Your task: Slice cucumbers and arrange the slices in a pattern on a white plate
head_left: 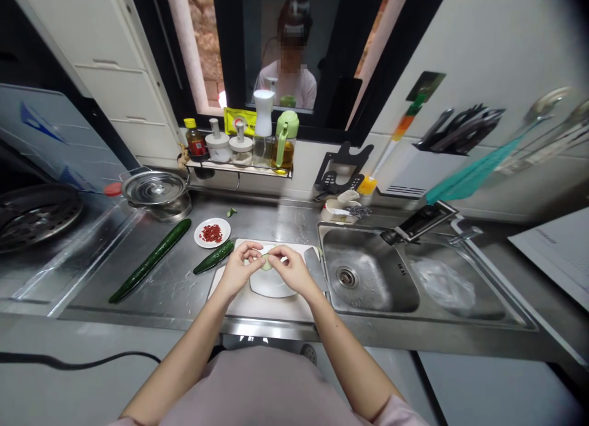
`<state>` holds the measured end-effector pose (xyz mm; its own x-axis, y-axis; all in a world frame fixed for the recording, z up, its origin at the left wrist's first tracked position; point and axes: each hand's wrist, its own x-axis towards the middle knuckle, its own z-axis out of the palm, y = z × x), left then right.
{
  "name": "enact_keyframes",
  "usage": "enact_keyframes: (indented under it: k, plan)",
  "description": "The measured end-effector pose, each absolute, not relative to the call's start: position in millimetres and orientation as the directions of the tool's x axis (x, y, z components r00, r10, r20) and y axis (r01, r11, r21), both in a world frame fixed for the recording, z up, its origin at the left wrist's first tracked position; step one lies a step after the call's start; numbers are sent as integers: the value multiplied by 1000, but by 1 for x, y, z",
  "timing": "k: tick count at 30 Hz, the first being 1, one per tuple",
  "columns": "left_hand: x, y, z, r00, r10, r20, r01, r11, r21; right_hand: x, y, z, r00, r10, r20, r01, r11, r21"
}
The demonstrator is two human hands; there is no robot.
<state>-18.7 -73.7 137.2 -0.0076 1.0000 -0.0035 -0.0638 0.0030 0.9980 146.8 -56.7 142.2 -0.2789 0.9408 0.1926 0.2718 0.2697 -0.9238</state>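
"How much has been done?"

"A pale green slice (266, 263) is pinched between the fingertips of the left hand (240, 269) and the right hand (291, 270), above what looks like a shallow plate (275, 288) on the cutting board (242, 308). Some cutting seems finished: a shorter cucumber (213, 258) is seen at the board's left edge."

"And left?"

"The long cucumber (151, 260), farther left, appears uncut."

"Anything in the way?"

"The board's right side is occupied by a broad grey blade (315, 262); red pieces (211, 233) are held in a small dish (225, 223), far left."

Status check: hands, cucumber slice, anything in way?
Left hand, right hand: both pinching cucumber slice above plate. Knife close beside right hand. Nothing seen blocking hands.
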Motion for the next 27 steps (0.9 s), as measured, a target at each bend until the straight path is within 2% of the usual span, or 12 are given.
enact_keyframes:
  k: [6,10,12,14,18,21,27]
  plan:
    - [-15,-75,143,16,999,49,-7,-49,999,148,-57,142,-292,945,149,237,222,-946]
    - [-16,-77,142,-98,995,36,12,-35,999,150,-59,143,-235,952,195,249,253,-935]
    - [-16,-78,143,-114,993,-43,-27,40,999,152,-60,145,-211,944,254,275,306,-911]
    - [-15,-79,146,-58,991,-122,-81,117,990,154,-62,148,-215,917,336,317,391,-864]
    - [-8,-79,154,4,985,-175,-166,173,971,159,-65,152,-279,838,468,390,545,-742]
    - [-5,-77,155,-14,982,-189,-206,182,961,162,-67,152,-317,815,485,426,579,-695]
    - [-4,-74,149,-12,983,-185,-280,174,944,164,-66,147,-319,815,483,438,579,-687]
